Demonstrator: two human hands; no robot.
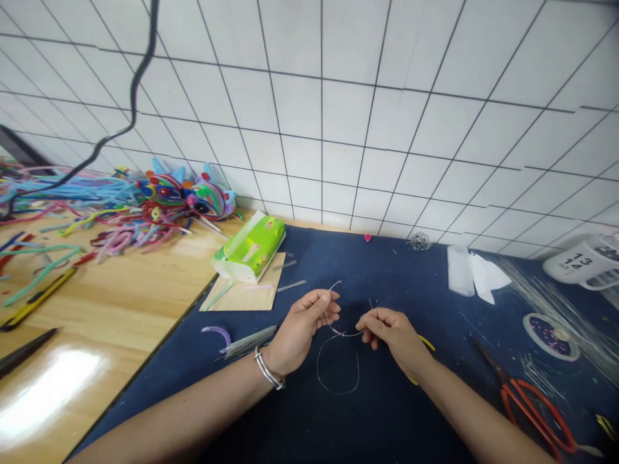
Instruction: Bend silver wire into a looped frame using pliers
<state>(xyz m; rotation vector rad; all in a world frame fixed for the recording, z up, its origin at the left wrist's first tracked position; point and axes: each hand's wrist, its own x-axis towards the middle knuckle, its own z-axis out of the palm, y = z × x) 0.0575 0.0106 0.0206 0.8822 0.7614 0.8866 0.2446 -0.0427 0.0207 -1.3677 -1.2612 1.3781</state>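
Between my two hands runs a thin silvery wire [358, 384], with a few small pink beads [336, 332] on its middle stretch. My left hand [309, 316] pinches one part of it between thumb and fingertips, and a short hooked end pokes up above. A silver bangle [269, 368] circles the left wrist. My right hand [384, 327] is closed in a pinch on the wire's other side, with a short end sticking up past the fingers. A loose loop of the wire hangs below the beads, over the dark blue mat [406, 425].
Red-handled scissors [532, 412], a bead dish [551, 336] and a bundle of wires [556, 309] lie right. At left are a green tissue pack [254, 248], a purple curved piece [220, 335], pipe cleaners [116, 238] and a yellow cutter [41, 298]. A tiled wall [338, 109] stands behind.
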